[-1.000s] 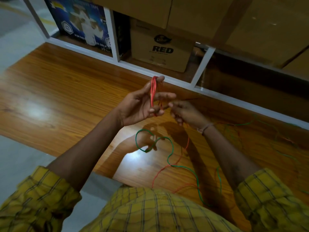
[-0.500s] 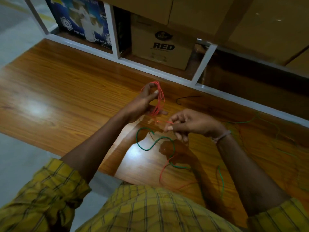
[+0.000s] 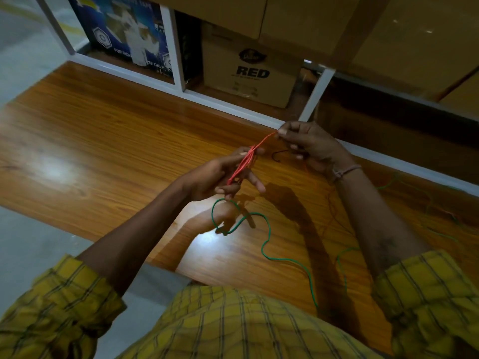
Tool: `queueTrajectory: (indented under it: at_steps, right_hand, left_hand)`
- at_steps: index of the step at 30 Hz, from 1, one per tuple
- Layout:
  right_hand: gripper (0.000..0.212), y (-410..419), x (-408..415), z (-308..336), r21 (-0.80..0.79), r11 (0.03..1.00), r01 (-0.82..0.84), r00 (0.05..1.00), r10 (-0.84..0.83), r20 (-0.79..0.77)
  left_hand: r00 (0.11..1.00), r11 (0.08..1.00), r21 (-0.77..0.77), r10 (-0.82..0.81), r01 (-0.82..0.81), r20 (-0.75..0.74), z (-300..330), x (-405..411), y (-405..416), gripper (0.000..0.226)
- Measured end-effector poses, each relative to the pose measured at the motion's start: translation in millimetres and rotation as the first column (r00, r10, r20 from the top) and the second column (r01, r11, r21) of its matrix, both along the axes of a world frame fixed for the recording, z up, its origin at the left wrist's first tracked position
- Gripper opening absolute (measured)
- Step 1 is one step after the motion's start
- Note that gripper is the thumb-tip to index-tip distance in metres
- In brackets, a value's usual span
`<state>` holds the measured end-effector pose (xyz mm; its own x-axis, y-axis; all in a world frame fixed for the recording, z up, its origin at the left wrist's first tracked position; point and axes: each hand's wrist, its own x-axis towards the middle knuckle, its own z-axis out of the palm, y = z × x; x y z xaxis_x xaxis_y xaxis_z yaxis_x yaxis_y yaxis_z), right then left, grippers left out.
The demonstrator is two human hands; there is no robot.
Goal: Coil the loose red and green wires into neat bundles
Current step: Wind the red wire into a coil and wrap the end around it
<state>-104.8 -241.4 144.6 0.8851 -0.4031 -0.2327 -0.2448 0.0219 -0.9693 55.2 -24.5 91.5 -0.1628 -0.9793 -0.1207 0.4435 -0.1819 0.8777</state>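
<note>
Table (image 3: 108,141): we count one wooden top, with both our arms over it.
Boxes: we see one brown carton marked RED (image 3: 250,73) and one blue printed box (image 3: 124,29) on the shelf behind.
Hands: two. Our left hand (image 3: 220,177) is closed around the red bundle; our right hand (image 3: 309,146) pinches the free red end between its fingertips.
Green wire (image 3: 267,237): one loose strand that we can follow, snaking on the table below the left hand, uncoiled; more green lies dim at the right, uncountable.
Red wire (image 3: 245,163): one bundle of several loops, held above the table.
Risk: if the left fingers relax, we judge the loops may spring apart; pulling the end too hard could drag them off.
</note>
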Motion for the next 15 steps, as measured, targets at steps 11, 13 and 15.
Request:
queueTrajectory:
  at_steps: [11,13,15]
  right_hand:
    - [0.031,42.8,-7.4,-73.8,-0.26,0.965,-0.021,0.991,-0.014,-0.131]
    - [0.034,54.6,-15.3,-80.9,-0.302,0.951,-0.071,0.98,0.01,-0.197]
    - [0.036,67.4,-21.8,-85.4,-0.34,0.928,-0.151,0.962,0.059,-0.266]
  left_hand:
    - [0.86,0.998,-0.056,-0.033,0.005,-0.509,5.1,6.7,1.5,0.053]
    - [0.839,0.996,-0.071,0.012,-0.061,-0.544,5.3,10.6,-1.5,0.051]
    - [0.798,0.99,-0.063,0.064,-0.126,-0.599,6.1,14.8,-7.3,0.048]
